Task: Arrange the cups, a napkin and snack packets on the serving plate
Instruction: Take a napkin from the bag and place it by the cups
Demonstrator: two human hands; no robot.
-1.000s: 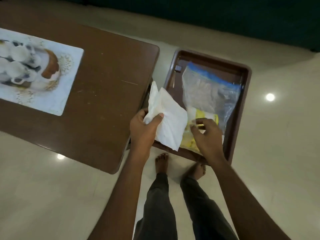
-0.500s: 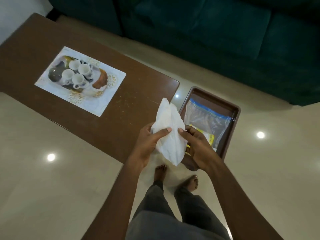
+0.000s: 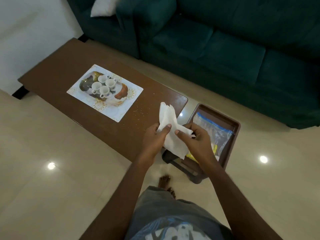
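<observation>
Our left hand [image 3: 154, 138] and right hand [image 3: 197, 141] both pinch the napkin [image 3: 168, 116]; next we lay it on the serving plate [image 3: 124, 104] at ten o'clock.

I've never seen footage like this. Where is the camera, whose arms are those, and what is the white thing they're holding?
There is no machine here, just a person with a camera worn on the head, looking forward and down. That is why the two bare arms reach in from the bottom edge and you can see the person's own legs and a foot.

The left hand and right hand both grip a white napkin, held up above the end of the brown table. On the table lies a patterned serving plate with four white cups on it. Beside the table is a brown tray holding a clear bag and something yellow, probably snack packets. A green sofa stands behind.
</observation>
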